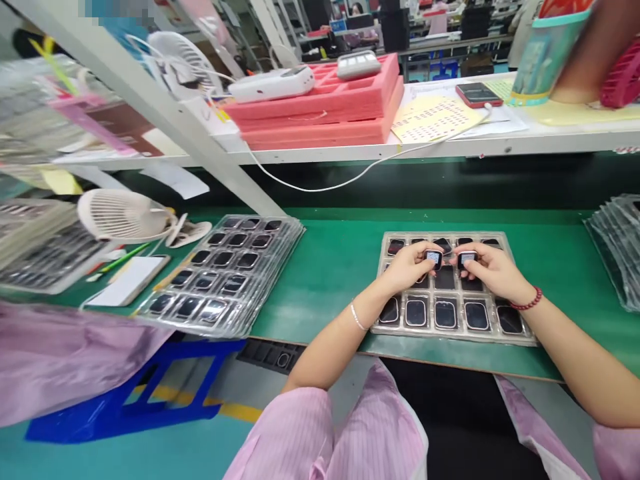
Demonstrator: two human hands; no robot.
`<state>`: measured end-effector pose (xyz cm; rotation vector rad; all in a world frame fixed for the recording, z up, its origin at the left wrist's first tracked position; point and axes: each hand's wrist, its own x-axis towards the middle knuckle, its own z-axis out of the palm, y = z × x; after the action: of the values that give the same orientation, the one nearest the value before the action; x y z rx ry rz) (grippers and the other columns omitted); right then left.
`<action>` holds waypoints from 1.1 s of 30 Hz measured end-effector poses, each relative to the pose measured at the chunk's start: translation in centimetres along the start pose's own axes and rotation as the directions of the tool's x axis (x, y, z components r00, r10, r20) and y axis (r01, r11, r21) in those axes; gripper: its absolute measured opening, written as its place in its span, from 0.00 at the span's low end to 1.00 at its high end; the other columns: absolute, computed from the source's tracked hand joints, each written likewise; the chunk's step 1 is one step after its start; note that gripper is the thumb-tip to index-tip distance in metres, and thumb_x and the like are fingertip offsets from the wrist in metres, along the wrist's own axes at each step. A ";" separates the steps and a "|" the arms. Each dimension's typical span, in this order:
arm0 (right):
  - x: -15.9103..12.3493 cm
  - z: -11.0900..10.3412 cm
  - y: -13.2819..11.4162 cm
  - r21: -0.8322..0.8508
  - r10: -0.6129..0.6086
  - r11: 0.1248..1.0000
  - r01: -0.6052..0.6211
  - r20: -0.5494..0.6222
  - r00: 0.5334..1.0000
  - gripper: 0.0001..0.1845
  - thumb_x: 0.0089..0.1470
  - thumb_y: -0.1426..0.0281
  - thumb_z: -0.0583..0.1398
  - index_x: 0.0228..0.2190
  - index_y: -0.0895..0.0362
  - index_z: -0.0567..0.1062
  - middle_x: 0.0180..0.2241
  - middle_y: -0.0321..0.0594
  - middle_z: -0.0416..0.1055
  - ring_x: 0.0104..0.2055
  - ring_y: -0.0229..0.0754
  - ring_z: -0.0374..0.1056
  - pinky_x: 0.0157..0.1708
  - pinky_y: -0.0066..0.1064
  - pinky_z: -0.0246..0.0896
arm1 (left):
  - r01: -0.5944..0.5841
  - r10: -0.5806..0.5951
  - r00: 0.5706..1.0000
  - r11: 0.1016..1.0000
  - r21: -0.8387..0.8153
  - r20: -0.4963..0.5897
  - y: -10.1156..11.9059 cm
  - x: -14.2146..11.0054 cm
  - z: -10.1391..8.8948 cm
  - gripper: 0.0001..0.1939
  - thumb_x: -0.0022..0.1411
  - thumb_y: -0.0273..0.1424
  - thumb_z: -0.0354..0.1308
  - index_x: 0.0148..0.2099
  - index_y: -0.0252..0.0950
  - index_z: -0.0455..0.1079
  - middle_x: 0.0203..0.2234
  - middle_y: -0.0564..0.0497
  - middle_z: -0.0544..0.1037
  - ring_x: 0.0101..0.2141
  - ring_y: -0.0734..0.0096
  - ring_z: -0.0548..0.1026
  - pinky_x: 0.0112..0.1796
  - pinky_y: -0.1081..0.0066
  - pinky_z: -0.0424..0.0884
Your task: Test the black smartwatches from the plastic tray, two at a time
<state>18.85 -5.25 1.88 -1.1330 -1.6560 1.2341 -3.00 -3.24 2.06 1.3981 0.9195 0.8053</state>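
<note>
My left hand [411, 267] is closed on a smartwatch body [434, 258] with a lit, pale pattern on its screen. A second smartwatch body [467, 259], also lit, is pinched between the thumb and fingers of my right hand [493, 270]. Both hands hover close together above a clear plastic tray [455, 338] on the green bench. Rows of dark-screened watch bodies sit in its pockets, such as a watch body [445, 313] in the front row. My hands and forearms hide parts of the back and middle rows.
Left of me stands a stack of clear trays [280, 267] filled with watch bodies. A white fan [125, 215] and a white phone-like slab [131, 280] lie beyond it. More clear trays [620, 247] are at far right. A shelf [450, 148] carries red foam trays [320, 127]; a white cable [320, 189] droops below.
</note>
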 end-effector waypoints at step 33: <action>0.0 0.1 -0.1 -0.031 -0.070 0.997 0.071 0.027 0.997 0.18 0.52 0.72 0.60 0.46 0.57 0.72 0.44 0.45 0.75 0.36 0.42 0.74 0.33 0.34 0.72 | -0.100 0.100 0.995 0.995 0.006 0.000 -0.2 0.1 0.0 0.21 0.51 0.20 0.57 0.50 0.33 0.68 0.41 0.45 0.78 0.37 0.70 0.77 0.40 0.70 0.72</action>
<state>18.77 -5.28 2.01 -1.0726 -1.7256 1.1859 -3.00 -3.20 1.82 1.4582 0.8579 0.8783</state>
